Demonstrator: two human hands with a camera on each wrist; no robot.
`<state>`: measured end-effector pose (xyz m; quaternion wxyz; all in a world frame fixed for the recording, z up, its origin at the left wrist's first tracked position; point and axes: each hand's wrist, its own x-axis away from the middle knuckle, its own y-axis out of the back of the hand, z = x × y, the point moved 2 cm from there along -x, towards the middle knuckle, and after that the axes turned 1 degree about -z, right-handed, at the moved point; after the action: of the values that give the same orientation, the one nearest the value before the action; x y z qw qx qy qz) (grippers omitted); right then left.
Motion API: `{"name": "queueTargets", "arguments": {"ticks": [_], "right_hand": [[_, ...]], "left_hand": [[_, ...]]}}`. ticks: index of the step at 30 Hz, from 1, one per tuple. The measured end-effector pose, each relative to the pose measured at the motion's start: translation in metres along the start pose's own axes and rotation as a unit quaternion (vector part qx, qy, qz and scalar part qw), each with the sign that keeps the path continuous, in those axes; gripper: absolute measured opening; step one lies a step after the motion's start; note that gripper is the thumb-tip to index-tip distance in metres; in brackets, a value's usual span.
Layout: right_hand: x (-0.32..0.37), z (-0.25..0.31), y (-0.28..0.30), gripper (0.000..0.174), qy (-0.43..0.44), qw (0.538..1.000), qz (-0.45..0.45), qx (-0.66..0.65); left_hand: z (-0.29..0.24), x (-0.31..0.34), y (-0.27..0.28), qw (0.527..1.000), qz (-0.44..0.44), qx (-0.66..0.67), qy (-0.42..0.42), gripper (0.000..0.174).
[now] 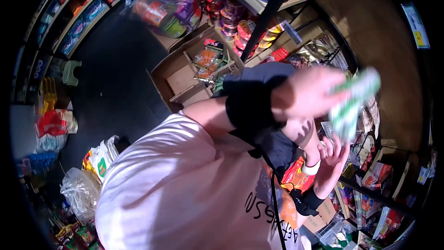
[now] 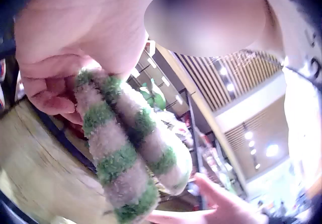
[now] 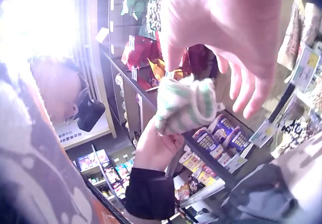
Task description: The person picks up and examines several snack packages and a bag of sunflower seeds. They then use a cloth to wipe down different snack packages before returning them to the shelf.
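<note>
A fluffy green-and-white striped cloth hangs from my left hand, blurred in the head view. In the left wrist view the left fingers curl round one end of the cloth, which hangs down in two thick folds. My right hand is below it, fingers spread. In the right wrist view this right hand has its thumb and fingers parted and holds nothing, with the thumb tip close to the cloth in that view. Both wrists wear black bands.
A cardboard box with orange packets stands on the dark floor. Shelves of packaged goods surround me, with a black post near the left arm. A brown panel lies beyond the hands. White bags lie behind.
</note>
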<state>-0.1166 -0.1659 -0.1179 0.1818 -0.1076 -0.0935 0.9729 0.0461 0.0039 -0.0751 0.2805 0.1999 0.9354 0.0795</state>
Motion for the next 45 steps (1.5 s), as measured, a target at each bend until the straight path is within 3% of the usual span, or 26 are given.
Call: {"name": "queueTargets", "arguments": {"ticks": [1, 3, 6, 8, 9, 10, 13, 15, 18, 20, 21, 22, 23, 24, 26, 27, 28, 29, 30, 32, 33, 35, 37, 38, 42, 45], "right_hand": [[0.007, -0.013, 0.018, 0.065, -0.086, 0.995, 0.036, -0.044], [0.011, -0.028, 0.025, 0.063, -0.114, 0.990, 0.069, -0.040], [0.009, -0.044, -0.006, 0.062, -0.155, 0.981, 0.114, -0.034], [0.010, -0.056, -0.021, 0.060, -0.180, 0.974, 0.135, -0.027], [0.010, -0.061, -0.025, 0.059, -0.190, 0.971, 0.143, -0.023], [0.010, -0.066, -0.029, 0.058, -0.192, 0.971, 0.144, -0.017], [0.001, -0.077, -0.024, 0.055, -0.179, 0.977, 0.117, 0.002], [-0.011, -0.082, -0.014, 0.053, -0.155, 0.984, 0.082, 0.024], [-0.028, -0.085, 0.001, 0.051, -0.129, 0.989, 0.031, 0.059], [-0.032, -0.091, 0.011, 0.049, -0.128, 0.988, 0.008, 0.086], [-0.033, -0.095, 0.015, 0.048, -0.134, 0.986, -0.001, 0.096], [-0.033, -0.098, 0.019, 0.047, -0.139, 0.985, -0.008, 0.106], [-0.033, -0.102, 0.021, 0.046, -0.148, 0.982, -0.012, 0.115], [-0.032, -0.105, 0.025, 0.045, -0.157, 0.980, -0.018, 0.124], [-0.028, -0.110, 0.030, 0.043, -0.179, 0.974, -0.026, 0.139], [-0.027, -0.112, 0.032, 0.042, -0.190, 0.971, -0.029, 0.145], [-0.025, -0.114, 0.034, 0.042, -0.202, 0.967, -0.035, 0.150], [-0.022, -0.116, 0.035, 0.041, -0.213, 0.964, -0.037, 0.153], [-0.023, -0.119, 0.037, 0.040, -0.219, 0.962, -0.038, 0.161], [-0.022, -0.119, 0.038, 0.038, -0.231, 0.958, -0.039, 0.164], [-0.021, -0.121, 0.040, 0.037, -0.237, 0.957, -0.043, 0.165], [-0.019, -0.119, 0.042, 0.035, -0.249, 0.953, -0.046, 0.166], [-0.017, -0.116, 0.047, 0.034, -0.256, 0.951, -0.050, 0.168], [-0.016, -0.115, 0.049, 0.033, -0.259, 0.950, -0.051, 0.169], [-0.018, -0.110, 0.054, 0.030, -0.261, 0.947, -0.051, 0.181], [-0.020, -0.107, 0.056, 0.027, -0.255, 0.946, -0.047, 0.194]], "left_hand": [[-0.004, 0.018, -0.005, 0.997, 0.074, 0.026, -0.007, 0.025], [-0.014, 0.055, -0.004, 0.980, 0.160, 0.120, 0.020, 0.026], [0.024, 0.099, 0.001, 0.976, 0.205, 0.068, -0.033, 0.027], [0.041, 0.101, 0.036, 0.945, 0.308, 0.103, 0.033, 0.027], [0.057, 0.104, 0.050, 0.946, 0.268, 0.177, 0.030, 0.024], [0.070, 0.104, 0.074, 0.930, 0.285, 0.197, 0.119, 0.023], [0.131, 0.095, 0.158, 0.935, 0.208, 0.150, 0.244, 0.029], [0.203, 0.099, 0.221, 0.945, 0.073, 0.113, 0.297, 0.032], [0.320, 0.129, 0.287, 0.889, -0.113, 0.112, 0.429, 0.030], [0.413, 0.176, 0.304, 0.856, -0.186, 0.129, 0.465, 0.024], [0.478, 0.210, 0.298, 0.811, -0.238, 0.218, 0.488, 0.029], [0.503, 0.233, 0.280, 0.753, -0.272, 0.268, 0.536, 0.032], [0.520, 0.252, 0.260, 0.695, -0.300, 0.290, 0.585, 0.035], [0.543, 0.279, 0.242, 0.688, -0.252, 0.285, 0.618, 0.033], [0.564, 0.306, 0.200, 0.598, -0.281, 0.346, 0.666, 0.020], [0.574, 0.316, 0.180, 0.612, -0.298, 0.346, 0.646, 0.020], [0.571, 0.316, 0.160, 0.579, -0.352, 0.378, 0.631, 0.018], [0.581, 0.319, 0.148, 0.594, -0.361, 0.332, 0.638, 0.015], [0.620, 0.344, 0.137, 0.625, -0.361, 0.384, 0.577, 0.016], [0.641, 0.349, 0.118, 0.592, -0.362, 0.408, 0.593, 0.025], [0.605, 0.320, 0.113, 0.545, -0.426, 0.369, 0.620, 0.026], [0.587, 0.300, 0.110, 0.526, -0.444, 0.321, 0.651, 0.025], [0.604, 0.299, 0.103, 0.496, -0.445, 0.456, 0.590, 0.024], [0.613, 0.303, 0.102, 0.499, -0.453, 0.453, 0.584, 0.021], [0.584, 0.260, 0.114, 0.578, -0.469, 0.351, 0.568, 0.013], [0.517, 0.226, 0.134, 0.681, -0.415, 0.353, 0.489, 0.015]]}}
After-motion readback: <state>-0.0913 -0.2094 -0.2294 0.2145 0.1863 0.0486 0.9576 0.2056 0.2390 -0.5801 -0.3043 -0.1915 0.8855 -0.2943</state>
